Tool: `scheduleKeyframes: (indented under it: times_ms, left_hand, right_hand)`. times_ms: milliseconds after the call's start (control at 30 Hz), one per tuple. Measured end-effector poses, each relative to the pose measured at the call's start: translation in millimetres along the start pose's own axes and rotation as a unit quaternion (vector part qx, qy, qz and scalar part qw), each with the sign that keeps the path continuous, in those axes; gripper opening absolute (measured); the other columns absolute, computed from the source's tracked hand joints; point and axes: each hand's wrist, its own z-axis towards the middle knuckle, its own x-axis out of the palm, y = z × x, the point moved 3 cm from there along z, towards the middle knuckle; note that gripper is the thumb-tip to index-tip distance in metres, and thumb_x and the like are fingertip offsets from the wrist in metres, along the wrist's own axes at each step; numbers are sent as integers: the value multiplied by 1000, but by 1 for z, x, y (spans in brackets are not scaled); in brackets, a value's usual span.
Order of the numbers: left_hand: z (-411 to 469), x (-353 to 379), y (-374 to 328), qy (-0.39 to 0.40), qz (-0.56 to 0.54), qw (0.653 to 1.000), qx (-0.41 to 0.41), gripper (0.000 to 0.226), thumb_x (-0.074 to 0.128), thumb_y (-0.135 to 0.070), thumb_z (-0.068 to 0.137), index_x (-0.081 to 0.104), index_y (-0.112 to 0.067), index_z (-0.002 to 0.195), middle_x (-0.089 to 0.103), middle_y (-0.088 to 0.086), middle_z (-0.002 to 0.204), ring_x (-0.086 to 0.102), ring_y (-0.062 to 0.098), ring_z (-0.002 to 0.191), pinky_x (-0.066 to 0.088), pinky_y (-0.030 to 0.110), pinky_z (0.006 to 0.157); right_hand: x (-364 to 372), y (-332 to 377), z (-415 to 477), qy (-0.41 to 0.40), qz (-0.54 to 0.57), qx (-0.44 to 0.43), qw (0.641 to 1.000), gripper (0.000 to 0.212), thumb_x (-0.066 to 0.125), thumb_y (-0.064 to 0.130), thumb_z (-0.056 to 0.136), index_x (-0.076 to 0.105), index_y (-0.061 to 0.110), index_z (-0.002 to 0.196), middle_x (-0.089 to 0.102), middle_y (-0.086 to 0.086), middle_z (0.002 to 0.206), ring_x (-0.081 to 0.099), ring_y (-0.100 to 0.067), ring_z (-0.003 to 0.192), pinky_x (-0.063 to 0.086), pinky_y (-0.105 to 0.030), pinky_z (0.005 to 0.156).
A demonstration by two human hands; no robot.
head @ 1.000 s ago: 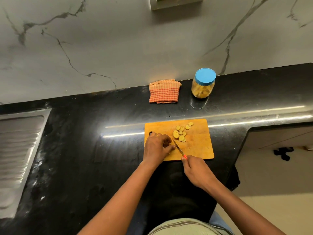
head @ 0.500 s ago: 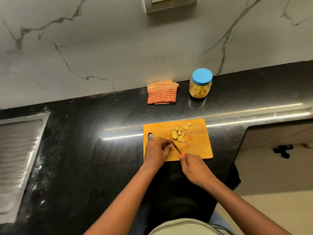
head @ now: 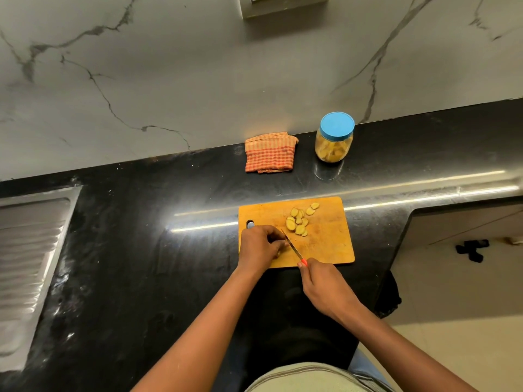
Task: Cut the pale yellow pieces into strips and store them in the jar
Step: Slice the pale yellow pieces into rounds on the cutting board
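- Head view, right hand [head: 325, 287]: clenched round the handle of a knife [head: 292, 245]. Only an orange tip of the handle shows past the knuckles. The blade slants up and to the left from this grip.
- Left hand [head: 261, 244]: just left of the blade, knuckles up, fingers curled down onto the board with the fingertips against the blade's side. Whatever lies under them is hidden, so I cannot tell whether this hand grasps a piece.
- Cutting board [head: 328, 247]: orange-brown wood, under the blade and the left hand. The knife grip sits at its near edge, and the handle hole shows just beyond the left knuckles.
- Pale yellow pieces [head: 297, 223]: a loose cluster of slices on the board, just beyond and to the right of the blade tip, apart from both hands. Two slices trail off further up and right.
- Jar [head: 334, 145]: clear, upright, blue lid [head: 337, 124] on, yellow contents inside. It stands on the counter well beyond the grip, off the board.
- Cloth [head: 270, 152]: folded, orange check, near the jar on its left, by the wall.
- Counter [head: 169, 250]: glossy black, carrying the board, jar and cloth.
- Drainboard [head: 28, 250]: ridged steel, far to the left of the left hand.
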Motion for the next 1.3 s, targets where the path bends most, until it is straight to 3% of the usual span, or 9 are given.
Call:
scheduleKeyframes:
  times_ms: [233,433,700,967,1133,1300]
  left_hand:
    - [-1,0,4,11,-39,999,-11,28,85,-15,72,74,-16,99,72,-7,84,68,2,73,58,20,69]
    - [-1,-3,2,14,-8,1000,-9,21,82,-19,77,76,-15,97,67,-12,77,65,2,62,52,9,62]
    - [-1,-2,3,7,10,1000,7,20,82,-20,77,76,-13,95,72,-5,81,66,7,61,58,24,69]
    - [-5,-1,6,-10,-9,1000,14,18,82,-19,77,77,-16,94,73,-8,85,65,-1,67,52,11,68]
    - [-3,-1,6,2,8,999,42,19,81,-20,78,77,-16,96,73,-6,89,63,0,72,54,14,73]
    - [-4,-3,5,-1,14,997,69,20,80,-17,79,76,-14,99,74,-4,93,60,-4,74,44,-1,70]
  right_hand:
    - [1,-2,-2,-10,0,-1,1000,32,33,41,103,52,22,85,57,4,69,55,-11,60,37,-24,52]
    - [0,0,-3,-7,-6,-3,1000,33,32,42,103,53,23,87,58,6,70,56,-9,61,40,-24,53]
    - [2,2,-2,-13,-13,-10,1000,34,32,40,104,55,20,90,58,4,71,56,-11,63,43,-28,56]
    - [5,6,-3,-20,-32,-3,999,33,30,40,104,55,20,96,59,5,73,58,-10,63,49,-30,59]
    - [6,6,1,-22,-50,2,998,34,30,40,104,55,18,99,60,3,75,59,-11,64,51,-32,60]
    - [5,7,6,-18,-53,-7,998,36,29,39,104,56,17,99,60,1,76,59,-12,64,50,-32,59]
